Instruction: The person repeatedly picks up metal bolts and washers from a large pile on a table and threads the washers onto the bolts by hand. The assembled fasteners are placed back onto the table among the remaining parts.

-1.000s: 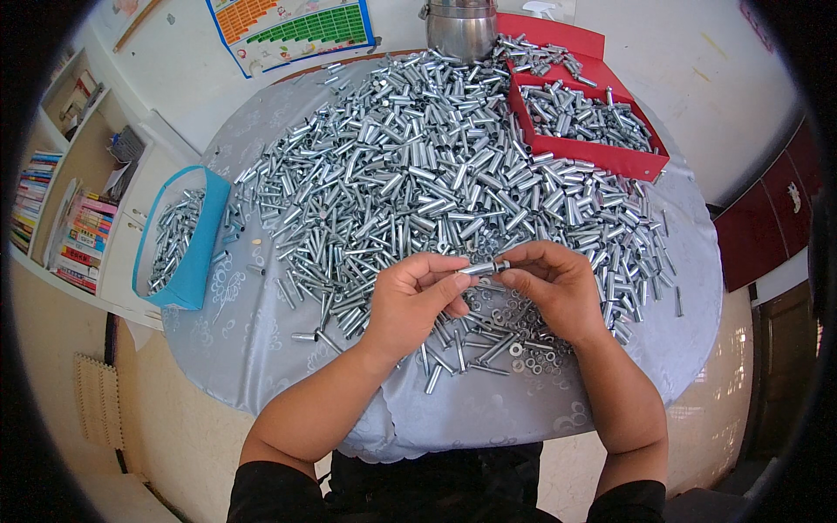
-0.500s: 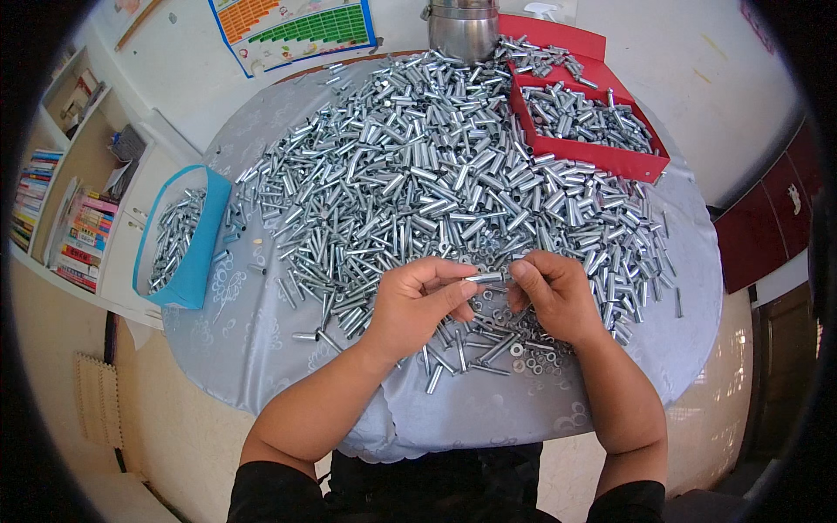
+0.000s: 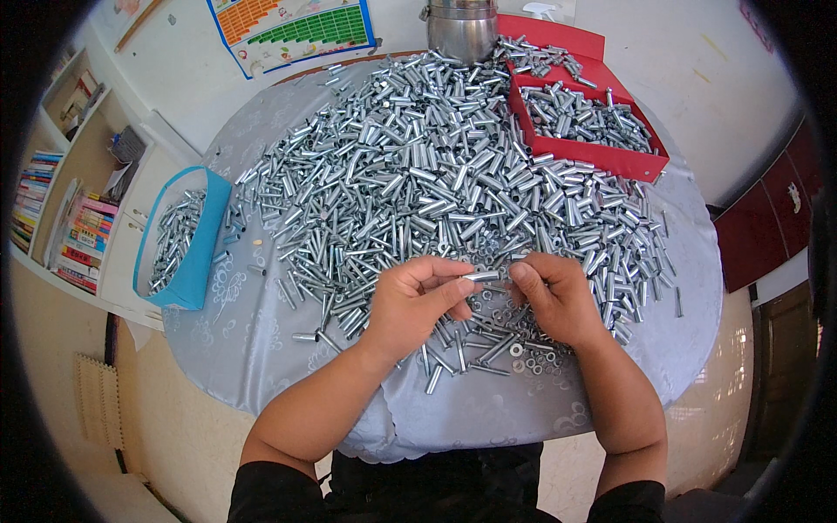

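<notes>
Between thumb and fingers, my left hand point(image 3: 411, 303) pinches a short shiny metal sleeve point(image 3: 483, 276), held about level above the near part of the pile. My right hand point(image 3: 558, 298) is closed at the sleeve's right end, thumb against fingers; whatever small part it grips is hidden. Below and between the hands lie loose washers point(image 3: 517, 350), nuts and bolts point(image 3: 433, 378). A broad heap of silvery sleeves and bolts point(image 3: 392, 187) spreads beyond both hands.
A red box point(image 3: 602, 155) of metal parts stands at the far right, its lid also bearing parts. At left is a blue bin point(image 3: 202, 261) holding more. A steel pot point(image 3: 462, 35) stands at the back. A grey cloth point(image 3: 288, 366) covers the round table.
The hands stay almost in place; the sleeve and my left hand have shifted very slightly left. The heap and containers look the same.
</notes>
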Motion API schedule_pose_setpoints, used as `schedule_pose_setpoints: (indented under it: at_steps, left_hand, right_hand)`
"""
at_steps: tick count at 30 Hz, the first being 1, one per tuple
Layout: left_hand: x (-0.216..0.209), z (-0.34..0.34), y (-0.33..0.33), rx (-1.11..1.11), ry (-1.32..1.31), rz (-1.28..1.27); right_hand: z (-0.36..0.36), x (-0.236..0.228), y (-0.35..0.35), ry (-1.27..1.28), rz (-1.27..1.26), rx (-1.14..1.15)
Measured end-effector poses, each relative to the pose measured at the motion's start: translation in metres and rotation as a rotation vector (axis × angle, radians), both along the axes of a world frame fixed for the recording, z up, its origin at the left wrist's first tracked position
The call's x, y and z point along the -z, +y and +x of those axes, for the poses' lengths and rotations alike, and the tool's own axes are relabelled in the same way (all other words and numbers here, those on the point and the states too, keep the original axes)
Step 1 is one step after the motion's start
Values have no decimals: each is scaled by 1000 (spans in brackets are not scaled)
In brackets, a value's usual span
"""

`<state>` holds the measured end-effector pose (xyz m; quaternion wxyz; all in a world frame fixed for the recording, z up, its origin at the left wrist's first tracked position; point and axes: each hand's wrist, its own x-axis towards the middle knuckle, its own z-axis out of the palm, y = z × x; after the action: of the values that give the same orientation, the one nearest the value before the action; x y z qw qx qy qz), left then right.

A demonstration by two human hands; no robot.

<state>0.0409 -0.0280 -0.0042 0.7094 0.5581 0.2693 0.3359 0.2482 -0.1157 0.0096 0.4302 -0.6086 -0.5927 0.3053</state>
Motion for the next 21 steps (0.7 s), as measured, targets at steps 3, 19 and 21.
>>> schedule_pose_setpoints:
  at_steps: [3,19,21]
  left_hand:
    - [0,1,1,-2,-22,-17]
    - [-1,0,0,-5,-20,-35]
    - [-1,0,0,-1,-22,-32]
  right_hand:
    - [-5,-4,0,68,16,23]
    - [0,0,0,21,45,4]
    - [-3,-1,0,125,43,29]
